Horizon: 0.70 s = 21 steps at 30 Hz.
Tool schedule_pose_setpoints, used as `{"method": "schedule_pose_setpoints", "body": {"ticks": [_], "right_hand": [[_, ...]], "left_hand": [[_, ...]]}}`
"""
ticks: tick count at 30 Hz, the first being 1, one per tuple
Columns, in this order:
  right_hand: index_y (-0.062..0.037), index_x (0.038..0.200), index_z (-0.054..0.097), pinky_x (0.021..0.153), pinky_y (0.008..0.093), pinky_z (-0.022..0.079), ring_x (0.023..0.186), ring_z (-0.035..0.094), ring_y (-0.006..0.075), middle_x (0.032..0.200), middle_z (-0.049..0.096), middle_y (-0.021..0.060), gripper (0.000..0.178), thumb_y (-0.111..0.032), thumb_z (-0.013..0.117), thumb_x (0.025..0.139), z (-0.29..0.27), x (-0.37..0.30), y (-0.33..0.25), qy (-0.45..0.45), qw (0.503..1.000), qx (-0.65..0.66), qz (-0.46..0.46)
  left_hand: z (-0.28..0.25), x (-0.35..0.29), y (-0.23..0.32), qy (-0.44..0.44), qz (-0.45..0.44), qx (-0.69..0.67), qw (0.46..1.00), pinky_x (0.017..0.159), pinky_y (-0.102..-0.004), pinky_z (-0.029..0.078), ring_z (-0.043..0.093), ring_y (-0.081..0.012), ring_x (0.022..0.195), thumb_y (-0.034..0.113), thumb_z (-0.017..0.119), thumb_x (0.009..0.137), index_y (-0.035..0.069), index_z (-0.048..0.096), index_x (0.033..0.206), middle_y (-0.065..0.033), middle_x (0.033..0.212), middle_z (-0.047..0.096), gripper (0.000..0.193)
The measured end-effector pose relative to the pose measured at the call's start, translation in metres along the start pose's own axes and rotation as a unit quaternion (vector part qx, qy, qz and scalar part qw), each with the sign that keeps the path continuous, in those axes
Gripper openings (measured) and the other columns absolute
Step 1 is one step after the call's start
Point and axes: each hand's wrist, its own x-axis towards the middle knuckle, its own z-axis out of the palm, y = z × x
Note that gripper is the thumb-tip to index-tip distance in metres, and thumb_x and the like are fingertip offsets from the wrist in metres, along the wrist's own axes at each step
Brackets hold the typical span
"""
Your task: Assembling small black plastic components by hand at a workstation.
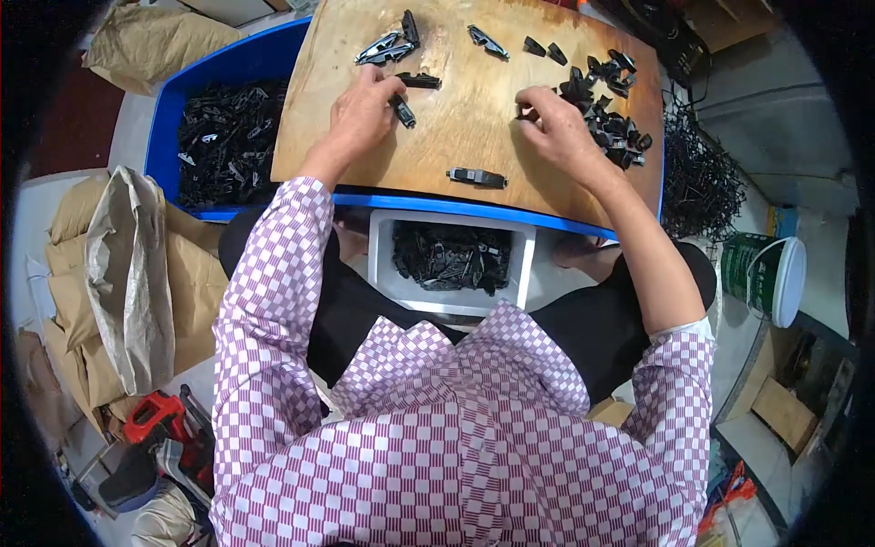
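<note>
In the head view, a person in a checked shirt works at a wooden board, both hands above its surface. The thumb and forefinger of the left hand pinch a slim black clip, which juts from between their tips. Its long axis slants, the far end at the fingertips, the near end pointing toward the person and slightly right.

The fingers of the right hand curl about a small dark piece; whether they grip it firmly cannot be told. A pile of small black pieces lies just right of those fingers.

Directly beyond the left fingertips, a dark strip lies crosswise; farther off sits a cluster of grey-and-black clips. Between the hands, nearer the person than either set of fingers, a lone clip lies with its long axis left to right.

The pinched clip looks light, stiff and probably smooth, with slender parts that might snap; the long sides near its middle would seem the surest hold.
</note>
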Motion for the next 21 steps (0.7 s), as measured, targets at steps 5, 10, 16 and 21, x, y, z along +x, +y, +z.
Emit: {"method": "schedule_pose_setpoints", "body": {"ticks": [5, 10, 16, 21], "right_hand": [[-0.0051, 0.118, 0.054, 0.077, 0.0376, 0.054, 0.089, 0.068, 0.0261, 0.096, 0.067, 0.0157, 0.032, -0.009, 0.064, 0.088, 0.011, -0.009, 0.009, 0.008, 0.983, 0.16, 0.087], [-0.0032, 0.117, 0.055, 0.078, 0.0346, 0.054, 0.089, 0.068, 0.0247, 0.092, 0.066, 0.0151, 0.029, -0.007, 0.062, 0.089, 0.002, -0.01, 0.019, 0.021, 0.965, 0.213, 0.153], [-0.0024, 0.116, 0.056, 0.075, 0.0334, 0.052, 0.085, 0.065, 0.0227, 0.092, 0.064, 0.0119, 0.028, -0.006, 0.061, 0.089, -0.004, -0.012, 0.037, 0.125, 0.983, 0.117, 0.064], [-0.0029, 0.112, 0.059, 0.075, 0.0339, 0.05, 0.089, 0.063, 0.0227, 0.096, 0.063, 0.0082, 0.025, -0.009, 0.064, 0.089, -0.019, -0.015, 0.029, 0.083, 0.992, 0.01, 0.094]], "left_hand": [[-0.008, 0.002, 0.025, -0.072, 0.011, -0.003, 0.997, 0.083, -0.0447, 0.051, 0.061, -0.0344, 0.102, 0.008, 0.067, 0.084, 0.009, 0.061, 0.104, -0.0119, 0.114, 0.054, 0.02], [-0.002, -0.006, 0.056, -0.117, 0.019, -0.028, 0.993, 0.082, -0.0449, 0.051, 0.061, -0.0346, 0.099, 0.01, 0.068, 0.084, 0.006, 0.06, 0.1, -0.0127, 0.109, 0.055, 0.018], [-0.001, -0.015, 0.071, -0.127, 0.072, -0.056, 0.988, 0.077, -0.0469, 0.052, 0.064, -0.0361, 0.093, 0.012, 0.07, 0.082, 0.007, 0.058, 0.096, -0.0147, 0.1, 0.057, 0.019], [-0.006, -0.023, 0.065, -0.146, 0.054, -0.057, 0.986, 0.076, -0.0461, 0.052, 0.064, -0.0358, 0.092, 0.012, 0.07, 0.082, 0.006, 0.058, 0.097, -0.0143, 0.099, 0.057, 0.021]]}}
